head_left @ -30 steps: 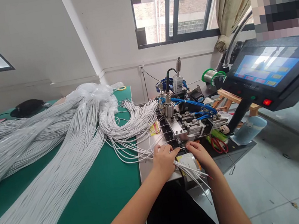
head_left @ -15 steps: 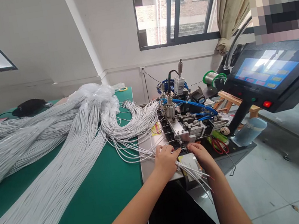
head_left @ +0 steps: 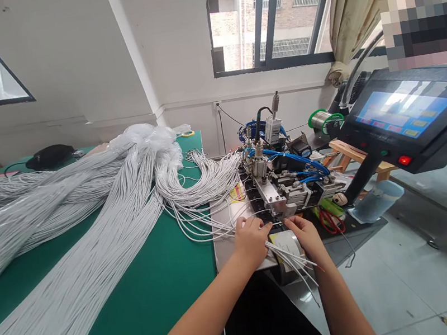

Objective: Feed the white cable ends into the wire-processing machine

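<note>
My left hand (head_left: 252, 241) is closed around several white cables (head_left: 291, 258), whose loose ends hang below it toward my right forearm. Its index finger points along the front of a small bench machine (head_left: 272, 191) with metal cylinders and blue air tubes. My right hand (head_left: 304, 231) pinches at the machine's front edge, close to the left fingertips; a cable end seems to be there, but the fingers hide most of it. From the left hand the cables curve back to a looped white cable bundle (head_left: 193, 189) lying beside the machine.
Long white cables (head_left: 93, 256) cover much of the green table (head_left: 170, 289), partly under clear plastic. A control screen (head_left: 405, 110) on a dark arm stands at right. Behind the machine is a wire spool (head_left: 322, 120). Red-handled scissors (head_left: 331, 221) lie right of it. Another person is at upper right.
The whole view has shifted slightly right and down. Both hands stay at the machine's front, holding nearly the same pose.
</note>
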Available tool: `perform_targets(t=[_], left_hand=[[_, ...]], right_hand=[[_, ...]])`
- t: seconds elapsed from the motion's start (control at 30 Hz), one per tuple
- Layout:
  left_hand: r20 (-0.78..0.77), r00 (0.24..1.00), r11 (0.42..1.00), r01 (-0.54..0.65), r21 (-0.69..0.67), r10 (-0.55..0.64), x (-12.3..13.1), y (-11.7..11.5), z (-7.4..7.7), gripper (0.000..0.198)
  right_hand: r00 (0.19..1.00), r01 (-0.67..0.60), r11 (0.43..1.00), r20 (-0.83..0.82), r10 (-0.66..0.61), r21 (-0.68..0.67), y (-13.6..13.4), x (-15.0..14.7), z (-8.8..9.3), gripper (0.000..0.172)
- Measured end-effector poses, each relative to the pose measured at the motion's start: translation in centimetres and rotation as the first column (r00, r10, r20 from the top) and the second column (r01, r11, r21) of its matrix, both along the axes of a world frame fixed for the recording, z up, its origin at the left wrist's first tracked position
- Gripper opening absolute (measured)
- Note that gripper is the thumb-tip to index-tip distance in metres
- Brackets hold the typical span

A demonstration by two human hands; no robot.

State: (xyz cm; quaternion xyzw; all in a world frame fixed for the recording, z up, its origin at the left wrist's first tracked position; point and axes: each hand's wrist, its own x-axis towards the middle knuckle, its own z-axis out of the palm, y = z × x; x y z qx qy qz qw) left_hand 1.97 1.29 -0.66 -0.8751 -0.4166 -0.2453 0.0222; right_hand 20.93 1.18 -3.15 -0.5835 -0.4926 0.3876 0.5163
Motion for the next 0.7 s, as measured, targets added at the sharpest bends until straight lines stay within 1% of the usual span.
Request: perform_targets(t=[0.1,0.17,0.3,0.37,0.43,0.5,0.53,0.6,0.7], left_hand=[[0.014,1.0,1.0,-0.011,0.016,0.01,0.0,0.0,-0.1,0.039],[0.023,1.0,1.0,-0.015,0.019,0.015,0.0,0.0,-0.1,0.035],[0.05,0.998,1.0,-0.024,0.004,0.023,-0.1,-0.2,0.4,0.029],[0.054,0.998,0.999,-0.029,-0.014,0.03,-0.2,-0.4,0.7,0.028],[0.051,0.998,0.999,-0.039,-0.031,0.04,-0.2,-0.5,1.0,0.028],[0.049,0.998,0.998,-0.047,-0.045,0.049,-0.2,-0.6,1.1,0.029],[0.049,0.998,0.997,-0.049,-0.052,0.051,-0.3,-0.6,1.2,0.03],[0.045,0.998,0.997,-0.049,-0.06,0.052,-0.2,-0.6,1.2,0.03],[0.044,0.997,0.997,-0.058,-0.055,0.06,-0.2,-0.6,1.1,0.028]], right_hand=[[0.986,0.081,0.995,0.143,-0.09,0.066,-0.7,-0.1,0.6,0.038],[0.973,0.118,0.989,0.191,-0.134,0.095,-1.3,-0.1,1.0,0.04],[0.968,0.148,0.98,0.186,-0.172,0.132,-2.8,0.2,1.8,0.039],[0.974,0.132,0.983,0.167,-0.153,0.13,-3.8,0.3,2.3,0.036],[0.985,0.06,0.992,0.155,-0.077,0.111,-4.9,0.4,2.9,0.034],[0.984,-0.082,0.993,0.163,0.068,0.083,-6.0,0.3,3.8,0.032],[0.971,-0.17,0.983,0.181,0.156,0.063,-6.5,0.2,4.3,0.032],[0.914,-0.331,0.943,0.254,0.316,0.019,-7.6,-0.1,5.3,0.029],[0.818,-0.475,0.878,0.342,0.462,-0.048,-8.8,-0.3,6.4,0.024]])
